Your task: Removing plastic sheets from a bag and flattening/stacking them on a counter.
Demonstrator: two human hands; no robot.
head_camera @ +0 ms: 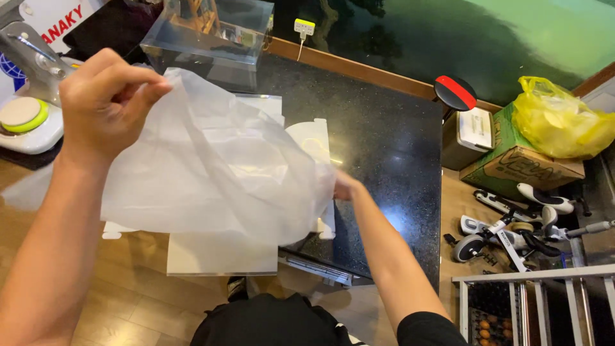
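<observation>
Tissue paper (211, 173), thin, white and translucent, is held up over the near edge of the worktop (384, 134). Its upper left corner is pinched between thumb and curled fingers of the left hand (106, 96), which is closed on it. The right hand (344, 187) is at the sheet's right edge and is mostly hidden behind it, so its grip cannot be told. The sheet is spread only in part: soft creases and folds are seen across it, and its lower edge hangs loose. Beneath it, flat white card pieces (221, 253) with small tabs are laid on the worktop, uncovered at their near edge. The worktop is dark, speckled and glossy. Further back, a clear plastic box (208, 35) is set.
</observation>
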